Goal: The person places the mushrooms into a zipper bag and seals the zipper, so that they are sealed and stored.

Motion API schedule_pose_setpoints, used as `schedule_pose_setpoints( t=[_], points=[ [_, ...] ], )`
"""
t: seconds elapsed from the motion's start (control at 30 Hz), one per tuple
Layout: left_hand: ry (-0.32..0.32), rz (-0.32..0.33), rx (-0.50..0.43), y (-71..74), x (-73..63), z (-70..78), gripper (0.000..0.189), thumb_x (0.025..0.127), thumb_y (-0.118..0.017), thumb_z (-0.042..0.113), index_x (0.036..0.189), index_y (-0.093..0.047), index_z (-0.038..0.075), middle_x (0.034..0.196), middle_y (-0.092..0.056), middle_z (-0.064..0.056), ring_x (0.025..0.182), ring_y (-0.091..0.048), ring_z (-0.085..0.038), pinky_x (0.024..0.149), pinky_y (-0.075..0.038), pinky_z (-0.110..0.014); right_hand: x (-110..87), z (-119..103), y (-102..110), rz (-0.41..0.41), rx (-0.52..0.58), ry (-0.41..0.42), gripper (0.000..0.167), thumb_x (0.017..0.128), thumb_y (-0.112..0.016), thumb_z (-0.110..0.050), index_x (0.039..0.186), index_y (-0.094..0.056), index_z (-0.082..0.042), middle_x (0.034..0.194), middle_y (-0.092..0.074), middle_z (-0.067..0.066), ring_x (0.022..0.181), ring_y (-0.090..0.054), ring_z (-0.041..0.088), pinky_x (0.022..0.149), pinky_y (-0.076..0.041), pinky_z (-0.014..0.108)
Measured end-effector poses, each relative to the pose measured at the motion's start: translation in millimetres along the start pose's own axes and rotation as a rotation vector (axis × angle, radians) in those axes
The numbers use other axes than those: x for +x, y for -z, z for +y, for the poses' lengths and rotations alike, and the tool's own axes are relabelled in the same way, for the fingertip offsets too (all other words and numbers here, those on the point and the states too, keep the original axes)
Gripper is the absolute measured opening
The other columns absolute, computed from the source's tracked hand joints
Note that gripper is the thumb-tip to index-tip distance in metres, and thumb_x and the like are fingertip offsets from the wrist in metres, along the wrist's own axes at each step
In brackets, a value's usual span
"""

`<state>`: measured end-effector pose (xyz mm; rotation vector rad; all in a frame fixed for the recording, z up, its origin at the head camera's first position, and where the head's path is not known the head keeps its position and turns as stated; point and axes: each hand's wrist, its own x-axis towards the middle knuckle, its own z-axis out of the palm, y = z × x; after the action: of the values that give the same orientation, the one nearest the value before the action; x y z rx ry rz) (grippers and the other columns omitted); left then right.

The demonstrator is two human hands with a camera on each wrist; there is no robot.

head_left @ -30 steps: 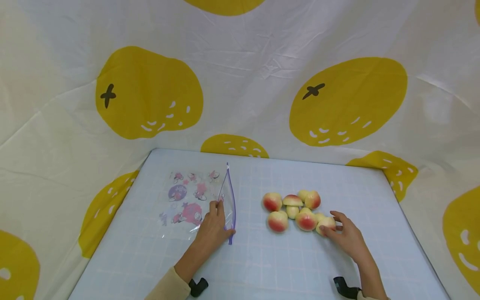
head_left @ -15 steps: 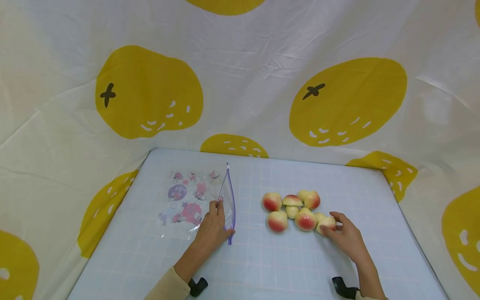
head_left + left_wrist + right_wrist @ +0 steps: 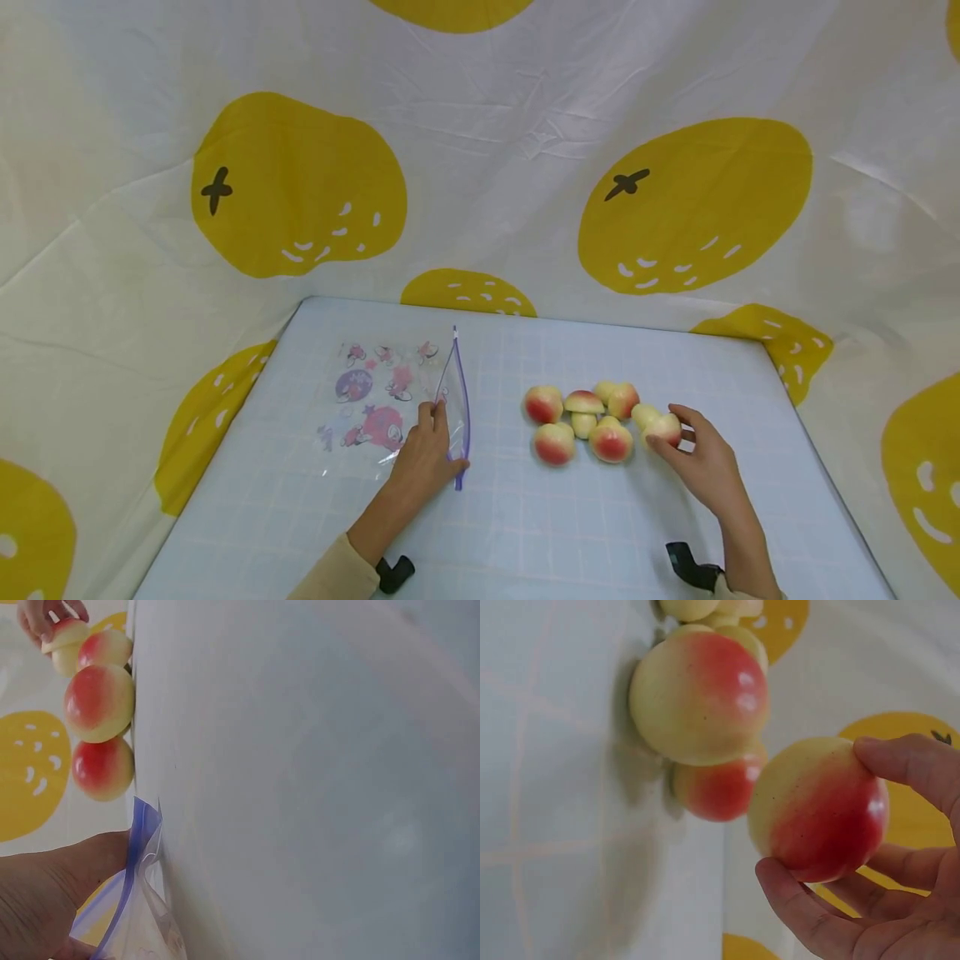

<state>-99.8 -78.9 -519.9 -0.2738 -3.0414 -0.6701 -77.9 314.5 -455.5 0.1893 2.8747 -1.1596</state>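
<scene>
My left hand point(image 3: 426, 454) is at the mouth of a clear zip bag point(image 3: 360, 387) with pink and purple cartoon prints. Its thumb meets the bag's purple zip strip point(image 3: 135, 840) in the left wrist view, while the other fingers reach over the bag. The bag lies flat with its mouth parted, facing right. My right hand point(image 3: 705, 458) pinches a toy mushroom point(image 3: 821, 810), yellow with a red-blushed cap, between thumb and fingertips. It is raised off the table, its shadow below, stem pointing up-left in the head view.
Several similar toy mushrooms point(image 3: 555, 443) lie grouped right of the bag, left of my right hand. The table point(image 3: 540, 533) has a pale checked cover. A white curtain point(image 3: 487, 167) with yellow fruit prints hangs behind and at the sides.
My right hand has lifted its mushroom from the table, moving it slightly up and right, apart from the group. The left hand and the bag stay in place.
</scene>
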Motion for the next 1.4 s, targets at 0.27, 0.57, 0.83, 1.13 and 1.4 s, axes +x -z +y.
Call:
schedule_pose_setpoints(
  t=[0.27, 0.57, 0.83, 1.13, 1.4],
  points=[
    [0.013, -0.004, 0.002, -0.1, -0.5, 0.6, 0.106, 0.073, -0.092, 0.031, 0.15, -0.032, -0.011, 0.138, -0.035, -0.026, 0.094, -0.062, -0.031, 0.085, -0.057, -0.039, 10.8, -20.1, -10.8, 0.043, 0.071, 0.125, 0.069, 0.092, -0.075, -0.03, 0.144, -0.044, 0.004, 0.141, -0.048, 0.025, 0.118, -0.054, 0.042, 0.085, -0.056, 0.043],
    [0.023, -0.019, -0.001, -0.8, -0.4, 0.7, 0.105, 0.073, -0.092, 0.031, 0.15, -0.032, -0.01, 0.138, -0.035, -0.026, 0.096, -0.062, -0.032, 0.085, -0.057, -0.039, 26.8, -49.0, -35.6, -0.014, 0.197, 0.185, 0.067, 0.091, -0.077, -0.027, 0.144, -0.046, -0.002, 0.137, -0.053, 0.019, 0.116, -0.057, 0.037, 0.087, -0.057, 0.037],
    [0.014, -0.013, 0.019, -1.2, -0.5, 0.5, 0.105, 0.073, -0.091, 0.031, 0.15, -0.032, -0.01, 0.138, -0.035, -0.026, 0.095, -0.062, -0.03, 0.085, -0.057, -0.037, 40.3, -84.9, -61.3, -0.063, 0.296, 0.298, 0.065, 0.088, -0.08, -0.019, 0.141, -0.049, -0.001, 0.136, -0.054, 0.019, 0.115, -0.058, 0.036, 0.091, -0.054, 0.048],
    [0.024, -0.01, 0.023, -1.4, 0.0, 0.7, 0.106, 0.073, -0.092, 0.031, 0.15, -0.032, -0.009, 0.138, -0.035, -0.025, 0.095, -0.06, -0.03, 0.086, -0.057, -0.038, 44.9, -130.3, -99.6, -0.127, 0.357, 0.439, 0.065, 0.084, -0.081, -0.007, 0.14, -0.05, 0.002, 0.133, -0.055, 0.02, 0.11, -0.06, 0.033, 0.087, -0.056, 0.041],
    [0.02, -0.004, 0.029, -4.0, 2.9, 0.5, 0.108, 0.07, -0.093, 0.033, 0.149, -0.034, -0.01, 0.136, -0.037, -0.025, 0.092, -0.063, -0.032, 0.082, -0.058, -0.037, 55.1, -147.2, -149.0, -0.166, 0.292, 0.557, 0.066, 0.083, -0.082, -0.007, 0.139, -0.049, 0.006, 0.13, -0.056, 0.021, 0.109, -0.059, 0.032, 0.083, -0.058, 0.034]
  ],
)
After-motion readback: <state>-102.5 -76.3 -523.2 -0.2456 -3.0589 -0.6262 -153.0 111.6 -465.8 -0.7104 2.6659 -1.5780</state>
